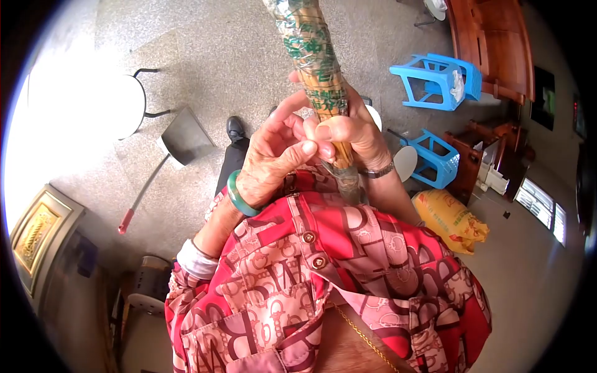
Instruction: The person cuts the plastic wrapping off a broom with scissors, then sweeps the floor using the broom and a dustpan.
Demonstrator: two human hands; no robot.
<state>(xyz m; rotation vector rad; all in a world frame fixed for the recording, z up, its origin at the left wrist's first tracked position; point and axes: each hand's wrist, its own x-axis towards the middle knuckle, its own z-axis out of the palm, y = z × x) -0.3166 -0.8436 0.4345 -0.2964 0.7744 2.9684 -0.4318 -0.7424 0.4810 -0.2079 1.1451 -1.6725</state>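
Steady the wrapped bundle point(313, 53), clamped in the right hand point(365, 138); work lightly with the left hand point(266, 163), cannot tell if pinching.

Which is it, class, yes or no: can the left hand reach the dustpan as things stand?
Probably not: the dustpan is on the floor, well below the left hand, which is busy at the wrapped bundle.

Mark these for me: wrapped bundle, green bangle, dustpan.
Wrapped bundle point(316, 64): head view, printed wrapping above the fingers.
Green bangle point(234, 194): head view, band's outer side.
Dustpan point(186, 138): head view, grey pan.
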